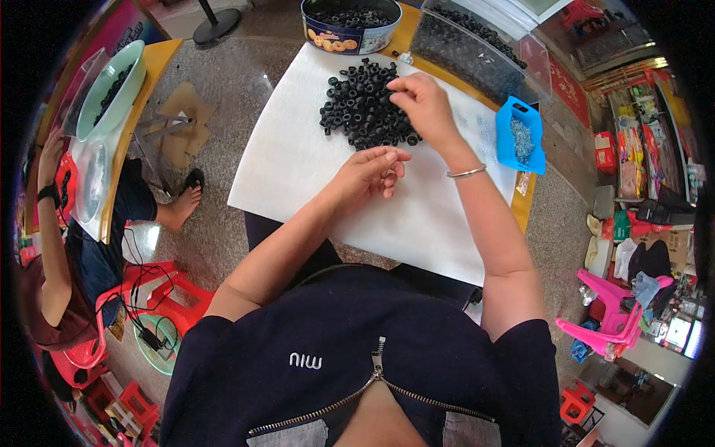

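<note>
A heap of small black ring-like parts (359, 104) lies on a white sheet (287, 141) covering the table. My right hand (426, 108) is over the heap's right edge, thumb and forefinger pinched together. Anything between those fingertips is too small to make out. Just below the heap, palm turned inward, is my left hand (365, 175). Its thumb meets the forefinger and the other fingers curl loosely. Whether it holds a small piece cannot be seen. To the right of my right hand stands a blue scoop-shaped tray (504, 123) with small clear pieces (523, 141) in it.
At the table's far edge stand a round tin (350, 43) and a clear plastic box (477, 63), both containing black parts. Another person's arm (53, 261) is at a left-hand table with a pale green basin (135, 71). A pink stool (611, 302) stands right.
</note>
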Available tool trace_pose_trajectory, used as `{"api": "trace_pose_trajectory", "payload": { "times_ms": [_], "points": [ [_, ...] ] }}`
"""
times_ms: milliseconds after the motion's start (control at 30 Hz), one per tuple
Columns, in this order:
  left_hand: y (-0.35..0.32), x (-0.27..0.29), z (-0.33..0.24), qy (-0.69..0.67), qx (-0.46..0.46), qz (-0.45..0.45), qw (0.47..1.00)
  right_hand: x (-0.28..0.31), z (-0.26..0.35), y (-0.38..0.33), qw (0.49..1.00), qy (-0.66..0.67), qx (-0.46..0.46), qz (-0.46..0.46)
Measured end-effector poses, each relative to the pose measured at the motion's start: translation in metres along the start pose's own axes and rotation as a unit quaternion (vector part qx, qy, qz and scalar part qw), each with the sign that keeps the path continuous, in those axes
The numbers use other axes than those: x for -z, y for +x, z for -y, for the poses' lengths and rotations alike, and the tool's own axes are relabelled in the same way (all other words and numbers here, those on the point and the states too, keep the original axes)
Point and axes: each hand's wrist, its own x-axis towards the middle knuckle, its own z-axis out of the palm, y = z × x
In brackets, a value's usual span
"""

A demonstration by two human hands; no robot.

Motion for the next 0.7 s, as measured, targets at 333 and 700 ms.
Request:
{"api": "trace_pose_trajectory", "payload": {
  "times_ms": [333,700],
  "points": [
    [0.0,0.001,0.001,0.002,-0.001,-0.004,1.0,-0.024,0.0,-0.028,0.996,0.037,-0.073,-0.024],
    [0.001,0.0,0.0,-0.061,-0.058,-0.073,0.994,-0.002,0.058,-0.101,0.861,0.443,-0.236,-0.084]
  ]
}}
